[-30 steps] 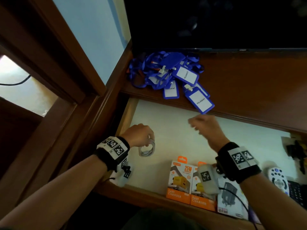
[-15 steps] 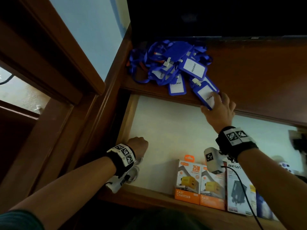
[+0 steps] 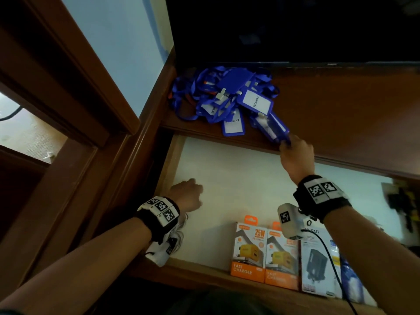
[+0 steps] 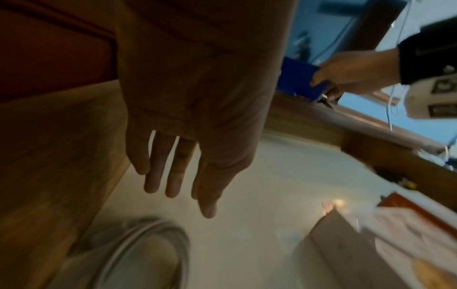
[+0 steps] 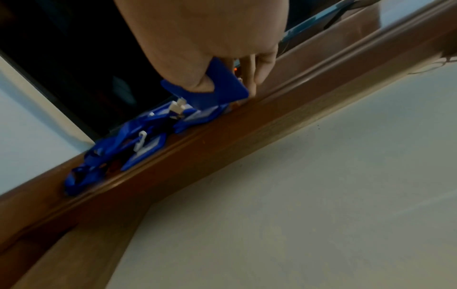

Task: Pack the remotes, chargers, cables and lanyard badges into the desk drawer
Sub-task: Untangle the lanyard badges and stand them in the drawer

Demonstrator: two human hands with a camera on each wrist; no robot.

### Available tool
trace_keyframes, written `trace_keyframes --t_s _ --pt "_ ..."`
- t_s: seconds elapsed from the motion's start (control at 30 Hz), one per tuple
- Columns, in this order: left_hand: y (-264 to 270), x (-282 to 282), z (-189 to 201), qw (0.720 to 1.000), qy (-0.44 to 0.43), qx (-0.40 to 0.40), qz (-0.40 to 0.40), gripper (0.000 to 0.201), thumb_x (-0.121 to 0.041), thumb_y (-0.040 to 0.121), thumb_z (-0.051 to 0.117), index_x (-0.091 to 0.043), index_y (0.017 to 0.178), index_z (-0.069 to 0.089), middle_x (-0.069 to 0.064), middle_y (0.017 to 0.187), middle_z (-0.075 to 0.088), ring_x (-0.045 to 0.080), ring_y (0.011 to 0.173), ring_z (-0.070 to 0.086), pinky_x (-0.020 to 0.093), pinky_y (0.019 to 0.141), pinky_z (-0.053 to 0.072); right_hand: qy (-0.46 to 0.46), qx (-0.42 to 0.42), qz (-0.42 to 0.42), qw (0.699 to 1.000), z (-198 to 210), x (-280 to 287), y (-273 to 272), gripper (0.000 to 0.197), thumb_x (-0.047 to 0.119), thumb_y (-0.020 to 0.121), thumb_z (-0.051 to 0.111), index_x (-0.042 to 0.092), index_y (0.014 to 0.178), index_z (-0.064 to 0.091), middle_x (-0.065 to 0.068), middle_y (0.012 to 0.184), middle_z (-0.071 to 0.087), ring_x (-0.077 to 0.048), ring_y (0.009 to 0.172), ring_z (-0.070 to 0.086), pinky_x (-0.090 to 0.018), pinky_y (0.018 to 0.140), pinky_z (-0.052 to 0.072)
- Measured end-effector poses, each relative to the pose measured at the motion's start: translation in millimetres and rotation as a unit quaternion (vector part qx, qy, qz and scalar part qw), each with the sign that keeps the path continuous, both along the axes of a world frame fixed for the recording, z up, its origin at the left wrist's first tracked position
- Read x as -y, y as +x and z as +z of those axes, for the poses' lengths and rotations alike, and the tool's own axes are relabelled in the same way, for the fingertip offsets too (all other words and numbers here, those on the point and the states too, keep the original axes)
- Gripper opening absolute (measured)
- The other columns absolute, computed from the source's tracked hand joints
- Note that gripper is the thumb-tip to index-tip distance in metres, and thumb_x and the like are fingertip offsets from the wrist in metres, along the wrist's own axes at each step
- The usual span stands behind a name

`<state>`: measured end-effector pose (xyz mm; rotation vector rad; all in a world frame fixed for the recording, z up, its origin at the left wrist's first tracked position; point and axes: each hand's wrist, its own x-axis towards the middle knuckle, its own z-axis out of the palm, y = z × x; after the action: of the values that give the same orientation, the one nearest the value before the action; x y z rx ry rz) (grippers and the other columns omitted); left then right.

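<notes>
A heap of blue lanyard badges (image 3: 229,96) lies on the brown desk top above the open drawer (image 3: 238,173). My right hand (image 3: 295,153) pinches the nearest blue badge (image 3: 276,128) at the desk's front edge; the right wrist view shows thumb and fingers on the badge (image 5: 222,84). My left hand (image 3: 188,194) hovers with straight fingers (image 4: 173,172) over the drawer's left side and holds nothing. A coiled white cable (image 4: 148,246) lies in the drawer's near-left corner, under my left wrist. Boxed chargers (image 3: 263,251) stand along the drawer's front wall.
A dark screen (image 3: 295,28) stands behind the badges. Dark items (image 3: 400,201), blurred, lie at the drawer's right end. A wooden door frame (image 3: 75,92) runs along the left. The drawer's pale floor shows bare between my hands.
My left hand let go of the coiled cable in the drawer's near-left corner and opened. My right hand reached up to the desk edge and took hold of the nearest badge.
</notes>
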<state>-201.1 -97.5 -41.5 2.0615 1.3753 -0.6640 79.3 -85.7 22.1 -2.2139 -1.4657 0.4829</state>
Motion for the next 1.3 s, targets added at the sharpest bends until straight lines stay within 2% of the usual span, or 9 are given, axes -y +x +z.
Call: trace_keyframes --t_s 0.23,0.43,0.6,0.73,0.83,0.93,1.07,1.13,1.3 --pt "70 -42 61 0.928 0.25 0.267 0.072 0.053 -0.027 0.085 0.065 -0.02 0.134 0.045 0.002 0.14 0.03 0.022 0.127 0.038 0.038 0.095 0.044 0.081 -0.152 -0.024 0.985 24 26 -9 0.037 0.034 0.084 0.043 0.008 0.099 0.066 -0.016 0.08 0.068 -0.039 0.078 0.064 -0.052 0.069 0.052" --pt "108 -93 65 0.956 0.241 0.162 0.049 0.079 -0.029 0.085 0.065 -0.032 0.149 0.019 -0.002 0.16 -0.005 0.033 0.145 0.0 0.054 0.11 0.023 0.103 -0.231 -0.054 0.966 57 40 9 0.02 0.015 0.095 0.049 0.009 0.102 0.068 -0.016 0.082 0.068 -0.036 0.077 0.066 -0.047 0.064 0.057" --pt "117 -125 49 0.957 0.262 0.124 0.003 0.089 -0.031 0.081 0.068 -0.037 0.15 0.013 -0.001 0.16 -0.009 0.037 0.145 0.004 0.056 0.111 0.023 0.142 -0.344 -0.112 0.922 82 62 34 0.02 0.006 0.096 0.049 0.012 0.109 0.063 -0.003 0.08 0.067 -0.013 0.059 0.067 -0.042 0.063 0.055" --pt "126 -141 46 0.956 0.274 0.105 -0.007 0.085 -0.043 0.079 0.068 -0.036 0.148 0.019 0.003 0.159 0.005 0.037 0.142 0.011 0.056 0.111 0.022 0.203 -0.417 -0.158 0.872 94 70 54 0.017 0.006 0.096 0.048 0.0 0.103 0.062 -0.007 0.083 0.065 -0.015 0.055 0.066 -0.034 0.058 0.056" --pt "132 -147 54 0.928 0.342 0.147 0.016 0.072 -0.046 0.075 0.069 -0.029 0.138 0.039 0.005 0.145 0.031 0.034 0.129 0.03 0.052 0.102 0.029 0.208 -0.403 -0.169 0.875 89 65 62 0.018 0.006 0.096 0.048 0.005 0.108 0.061 -0.009 0.09 0.064 -0.012 0.056 0.066 -0.026 0.056 0.053" --pt "136 -159 63 0.91 0.376 0.173 0.023 0.064 -0.044 0.077 0.068 -0.028 0.134 0.044 0.006 0.145 0.03 0.034 0.128 0.03 0.053 0.101 0.03 0.16 -0.349 -0.146 0.912 71 54 62 0.028 0.008 0.095 0.049 0.013 0.12 0.062 -0.01 0.096 0.067 -0.021 0.066 0.066 -0.027 0.056 0.05" --pt "139 -189 75 0.93 0.322 0.169 0.047 0.059 -0.044 0.088 0.057 -0.034 0.142 0.034 0.007 0.157 0.014 0.037 0.139 0.019 0.055 0.109 0.025 0.113 -0.248 -0.11 0.956 45 38 59 0.035 0.008 0.093 0.051 0.019 0.123 0.064 -0.006 0.078 0.064 -0.015 0.062 0.051 -0.019 0.053 0.038" --pt "141 -204 80 0.948 0.278 0.147 0.054 0.058 -0.047 0.091 0.051 -0.039 0.144 0.029 0.006 0.159 0.01 0.038 0.141 0.017 0.055 0.111 0.021 0.09 -0.198 -0.076 0.973 36 30 59 0.035 0.007 0.092 0.052 0.017 0.123 0.065 -0.004 0.086 0.067 -0.02 0.07 0.058 -0.017 0.054 0.035" --pt "144 -226 75 0.965 0.245 0.087 0.039 0.059 -0.048 0.093 0.049 -0.033 0.146 0.029 0.014 0.148 0.037 0.042 0.132 0.036 0.056 0.108 0.026 0.05 -0.075 0.01 0.996 11 11 71 0.04 -0.001 0.087 0.054 0.015 0.122 0.065 -0.013 0.11 0.064 -0.028 0.099 0.061 -0.012 0.072 0.032"
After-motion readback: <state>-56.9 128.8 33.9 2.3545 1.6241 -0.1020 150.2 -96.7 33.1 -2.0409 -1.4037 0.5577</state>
